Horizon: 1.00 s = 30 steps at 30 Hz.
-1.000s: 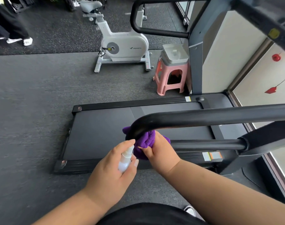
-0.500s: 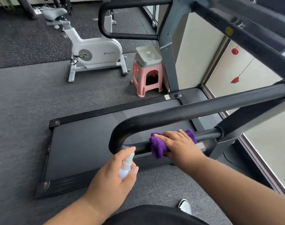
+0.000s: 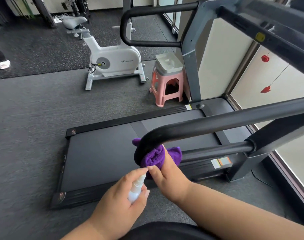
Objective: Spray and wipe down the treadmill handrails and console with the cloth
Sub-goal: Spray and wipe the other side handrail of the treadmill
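Purple microfibre, the cloth (image 3: 153, 157), is sitting wrapped over the curved end of the near handrail (image 3: 217, 126), and we are taking that bend as our landmark throughout.

Head view, the only one available: we are noting the right hand (image 3: 168, 175) gripping the cloth just below the bend, thumb and fingers curled round the fabric and pressing it to the tube. From the bend the rail's long axis is running up and to the right toward the upright post; a lower bar (image 3: 215, 149) is running the same way beneath it. We are judging that the coming wipe depends on that direction: the unwiped length lies rightward of the grip, and the right hand is the nearer one.

The left hand (image 3: 120, 201) is holding the white spray bottle (image 3: 136, 189) just below and left of the bend, fingers clamped round it, nozzle pointing at the cloth. The far handrail (image 3: 147, 25) lies well beyond the bend, across the belt (image 3: 102, 153), and we judge it not yet done.
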### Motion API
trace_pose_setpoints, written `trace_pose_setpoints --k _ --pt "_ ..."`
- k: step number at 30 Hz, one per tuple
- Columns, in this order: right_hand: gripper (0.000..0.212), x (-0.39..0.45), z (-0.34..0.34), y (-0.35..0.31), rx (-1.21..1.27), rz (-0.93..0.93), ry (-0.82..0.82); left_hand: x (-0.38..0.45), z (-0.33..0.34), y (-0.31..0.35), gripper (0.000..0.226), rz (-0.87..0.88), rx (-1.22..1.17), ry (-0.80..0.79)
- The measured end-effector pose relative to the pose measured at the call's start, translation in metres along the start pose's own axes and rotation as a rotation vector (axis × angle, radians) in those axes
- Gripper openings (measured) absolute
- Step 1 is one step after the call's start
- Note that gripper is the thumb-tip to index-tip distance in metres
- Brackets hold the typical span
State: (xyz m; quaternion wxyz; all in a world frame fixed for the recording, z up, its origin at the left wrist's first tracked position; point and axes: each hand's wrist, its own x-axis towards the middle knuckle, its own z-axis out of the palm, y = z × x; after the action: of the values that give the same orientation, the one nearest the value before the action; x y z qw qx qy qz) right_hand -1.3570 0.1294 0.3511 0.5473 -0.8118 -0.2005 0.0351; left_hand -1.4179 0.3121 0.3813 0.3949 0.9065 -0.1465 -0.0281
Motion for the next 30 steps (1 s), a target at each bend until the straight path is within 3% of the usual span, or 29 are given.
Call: trace_pose_setpoints --k 4,7,12,16,26,30 --pt "0.031 0.01 0.003 0.006 -0.26 0.098 0.008 -0.005 -0.002 0.0 0.07 0.007 -0.013 0.026" --pt "0.033 0.009 -0.002 0.012 -0.464 0.054 -0.01 -0.001 0.004 0.007 0.059 0.013 -0.046 0.056" --pt "0.091 -0.005 -0.016 0.043 -0.907 -0.012 -0.213 0.019 0.027 0.029 0.058 0.043 -0.026 0.002" --pt "0.089 -0.017 -0.051 0.058 -0.966 -0.02 -0.232 0.034 0.047 0.043 0.068 0.064 -0.003 -0.102" --pt "0.073 -0.074 -0.22 0.126 -0.99 0.304 -0.156 0.072 0.101 0.09 0.06 0.022 -0.014 -0.126" --pt "0.074 -0.079 -0.231 0.139 -0.984 0.321 -0.162 0.079 0.115 0.107 0.063 -0.011 0.031 -0.102"
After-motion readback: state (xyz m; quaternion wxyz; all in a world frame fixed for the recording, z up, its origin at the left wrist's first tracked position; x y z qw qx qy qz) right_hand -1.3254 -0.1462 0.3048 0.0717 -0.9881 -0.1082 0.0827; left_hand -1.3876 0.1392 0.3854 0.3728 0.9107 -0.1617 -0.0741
